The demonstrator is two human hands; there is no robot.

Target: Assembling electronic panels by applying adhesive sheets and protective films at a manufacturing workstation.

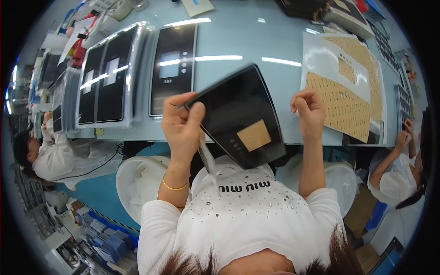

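One black panel [236, 114], left fingers [197, 112] gripping its edge, right fingers [302, 105] curled shut across a gap

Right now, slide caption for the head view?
Left hand grips a black panel by its edge; right hand is apart from it, near brown sheets on the table.

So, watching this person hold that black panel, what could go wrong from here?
The left hand alone grips the black panel near one corner, with the right hand off it, so it might slip or twist loose. In this view its lower end shows past the near edge of the table, so a drop could miss the surface. Another dark panel lies close by, so a careless swing might knock and scratch it.
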